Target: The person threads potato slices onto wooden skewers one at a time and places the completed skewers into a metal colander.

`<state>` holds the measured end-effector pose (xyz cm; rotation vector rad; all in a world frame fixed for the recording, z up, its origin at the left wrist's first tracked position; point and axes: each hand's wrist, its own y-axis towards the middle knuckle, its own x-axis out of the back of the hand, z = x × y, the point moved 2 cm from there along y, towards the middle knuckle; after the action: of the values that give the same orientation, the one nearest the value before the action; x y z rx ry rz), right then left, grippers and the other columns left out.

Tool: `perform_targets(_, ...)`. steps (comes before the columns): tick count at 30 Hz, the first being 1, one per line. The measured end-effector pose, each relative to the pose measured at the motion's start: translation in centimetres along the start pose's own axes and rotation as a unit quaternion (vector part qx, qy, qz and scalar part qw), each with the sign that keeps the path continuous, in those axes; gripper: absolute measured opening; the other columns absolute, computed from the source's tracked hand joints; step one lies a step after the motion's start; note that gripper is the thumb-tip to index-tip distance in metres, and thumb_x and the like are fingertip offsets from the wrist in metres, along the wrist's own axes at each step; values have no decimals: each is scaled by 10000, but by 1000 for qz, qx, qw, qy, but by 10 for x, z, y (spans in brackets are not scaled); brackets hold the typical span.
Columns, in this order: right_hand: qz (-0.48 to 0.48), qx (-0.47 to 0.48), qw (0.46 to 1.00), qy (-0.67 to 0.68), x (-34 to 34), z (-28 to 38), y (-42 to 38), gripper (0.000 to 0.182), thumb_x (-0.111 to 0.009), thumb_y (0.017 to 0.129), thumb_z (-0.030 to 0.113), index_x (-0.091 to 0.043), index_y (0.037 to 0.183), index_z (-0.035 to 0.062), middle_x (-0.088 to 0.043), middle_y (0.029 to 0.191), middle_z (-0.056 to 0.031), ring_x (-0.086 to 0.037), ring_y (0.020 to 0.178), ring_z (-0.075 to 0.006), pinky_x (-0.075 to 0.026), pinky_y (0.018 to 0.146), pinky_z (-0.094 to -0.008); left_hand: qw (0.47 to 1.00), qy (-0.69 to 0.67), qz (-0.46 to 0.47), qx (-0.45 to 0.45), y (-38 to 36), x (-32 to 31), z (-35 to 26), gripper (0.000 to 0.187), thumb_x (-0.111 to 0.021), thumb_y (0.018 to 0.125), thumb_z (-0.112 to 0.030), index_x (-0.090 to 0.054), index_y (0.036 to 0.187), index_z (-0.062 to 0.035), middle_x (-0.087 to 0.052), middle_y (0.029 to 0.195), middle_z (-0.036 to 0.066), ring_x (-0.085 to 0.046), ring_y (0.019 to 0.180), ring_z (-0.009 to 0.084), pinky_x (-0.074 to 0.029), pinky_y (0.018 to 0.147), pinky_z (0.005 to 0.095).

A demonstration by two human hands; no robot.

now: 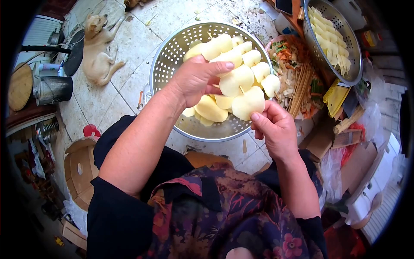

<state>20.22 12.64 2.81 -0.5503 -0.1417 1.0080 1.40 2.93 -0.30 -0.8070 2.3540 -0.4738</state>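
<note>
Pale yellow potato slices are threaded on thin wooden sticks above a metal colander (pixel 166 64). My left hand (pixel 196 80) is closed around the skewered potato slices (pixel 237 80), its thumb lying across them. At the near end of one stick, my right hand (pixel 275 125) pinches the edge of a round potato slice (pixel 249 103), and the stick's tip shows at that slice. Loose potato slices (pixel 211 108) lie in the colander below my hands. How many sticks my left hand holds is hidden by the slices.
At the upper right, a second colander (pixel 355 52) holds more skewered slices. Bare wooden skewers (pixel 302 86) rest on a heap of vegetable scraps (pixel 282 58). A dog (pixel 97 49) lies on the tiled floor at left. A cardboard box (pixel 79 172) stands by my left leg.
</note>
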Motion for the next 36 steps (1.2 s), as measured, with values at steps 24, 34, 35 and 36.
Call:
perform_targets(24,-6,-10,999,42,3,7,1,147,-620,878,151,-604,969,37,-567,688,22,-454,512,-28,-367,474,-162,529,830,70,164,-9,50,49,167,-612,711,-178,-693,825,-86,-678,830,114,-646,777,298,-516,713,386)
perform_targets(34,14,-9,999,46,2,6,-2,138,-617,878,151,-604,954,36,-565,690,26,-460,528,-23,-373,481,-160,491,818,189,231,-27,26,30,214,-645,710,-223,-691,883,-105,-676,870,105,-642,856,267,-504,752,381)
perform_targets(35,16,-7,999,47,2,6,-2,133,-615,879,149,-603,947,36,-564,688,26,-460,527,-23,-374,482,-161,522,792,196,248,-31,19,26,237,-679,698,-245,-691,886,-103,-677,869,101,-641,848,267,-502,749,379)
perform_targets(36,15,-7,999,48,2,7,-2,133,-615,879,149,-603,947,36,-564,688,26,-460,527,-23,-374,482,-161,552,764,203,264,-34,16,25,265,-713,685,-267,-692,890,-100,-677,869,97,-639,840,268,-500,746,376)
